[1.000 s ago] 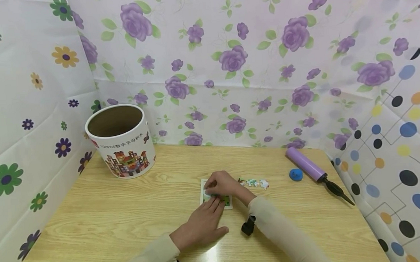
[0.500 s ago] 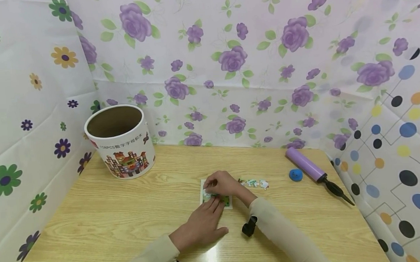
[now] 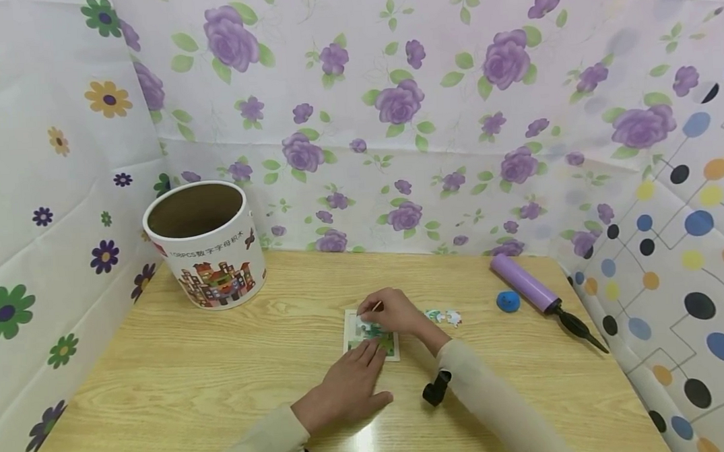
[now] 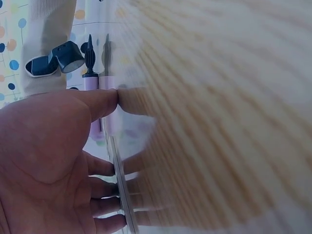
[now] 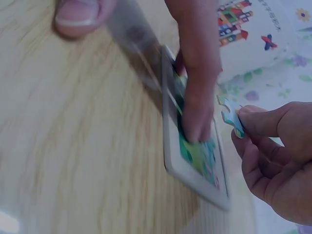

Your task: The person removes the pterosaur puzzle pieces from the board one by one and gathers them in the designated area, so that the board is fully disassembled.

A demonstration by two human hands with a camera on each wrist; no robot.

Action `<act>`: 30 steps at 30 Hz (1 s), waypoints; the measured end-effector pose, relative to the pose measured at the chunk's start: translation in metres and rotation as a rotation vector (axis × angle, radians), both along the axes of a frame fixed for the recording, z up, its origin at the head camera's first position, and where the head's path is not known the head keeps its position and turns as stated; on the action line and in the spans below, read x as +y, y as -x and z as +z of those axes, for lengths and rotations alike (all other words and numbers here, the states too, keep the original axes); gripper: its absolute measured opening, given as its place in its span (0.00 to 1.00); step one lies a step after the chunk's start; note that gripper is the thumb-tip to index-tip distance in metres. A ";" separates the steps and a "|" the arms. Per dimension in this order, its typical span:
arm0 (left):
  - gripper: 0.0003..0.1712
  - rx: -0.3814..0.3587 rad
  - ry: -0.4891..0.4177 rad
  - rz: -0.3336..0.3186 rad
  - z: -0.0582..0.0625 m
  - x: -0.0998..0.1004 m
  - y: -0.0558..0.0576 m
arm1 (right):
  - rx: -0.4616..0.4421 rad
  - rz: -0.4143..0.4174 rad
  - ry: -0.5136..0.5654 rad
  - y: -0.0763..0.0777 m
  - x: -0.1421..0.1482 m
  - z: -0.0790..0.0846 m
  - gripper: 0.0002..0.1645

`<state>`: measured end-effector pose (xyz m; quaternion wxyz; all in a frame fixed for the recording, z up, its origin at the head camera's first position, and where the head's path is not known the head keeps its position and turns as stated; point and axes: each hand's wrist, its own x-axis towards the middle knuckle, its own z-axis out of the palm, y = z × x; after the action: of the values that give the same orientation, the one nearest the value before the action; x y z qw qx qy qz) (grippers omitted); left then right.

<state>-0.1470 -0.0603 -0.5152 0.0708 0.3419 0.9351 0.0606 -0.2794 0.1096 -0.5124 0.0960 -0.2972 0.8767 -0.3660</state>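
Note:
A small framed jigsaw puzzle (image 3: 346, 334) with a white border and a green picture lies on the wooden table. My left hand (image 3: 352, 386) rests its straight fingers on the puzzle's near part; the left wrist view shows the fingertips at the board's edge (image 4: 122, 180). Over the far right part, my right hand (image 3: 396, 312) pinches a jigsaw piece (image 5: 229, 115) between thumb and fingers. In the right wrist view that piece stands tilted, apart from the board. Just right of this hand lie loose jigsaw pieces (image 3: 445, 316) in a row.
A large white bucket (image 3: 219, 279) with printed blocks stands at the back left. At the right lie a blue lump (image 3: 508, 301) and a purple hand pump (image 3: 525, 283) with a black handle. Patterned cloth (image 3: 358, 145) walls in the table's back and sides.
My right hand has lifted off the puzzle and shifted slightly right with the piece, showing more of the picture and covering the nearest loose piece. My left hand stays in place.

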 end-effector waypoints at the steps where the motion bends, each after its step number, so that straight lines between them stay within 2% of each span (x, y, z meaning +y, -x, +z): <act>1: 0.46 0.005 0.003 0.002 0.000 0.000 0.000 | 0.002 -0.006 0.001 0.001 0.004 0.000 0.07; 6: 0.46 0.013 0.006 0.005 -0.001 0.001 0.000 | 0.022 -0.055 0.003 0.001 0.025 -0.002 0.06; 16: 0.46 0.034 0.007 0.000 -0.001 0.001 -0.001 | 0.038 -0.163 -0.019 -0.009 0.065 -0.001 0.06; 24: 0.46 0.023 -0.006 -0.006 0.000 0.000 -0.001 | 0.054 -0.188 -0.020 -0.019 0.087 -0.005 0.06; 30: 0.46 0.012 -0.006 -0.002 0.002 0.000 -0.002 | 0.025 -0.218 -0.029 -0.024 0.094 -0.010 0.07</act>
<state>-0.1453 -0.0606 -0.5132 0.0642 0.3436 0.9349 0.0615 -0.2550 0.2035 -0.5225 0.0490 -0.2029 0.9102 -0.3577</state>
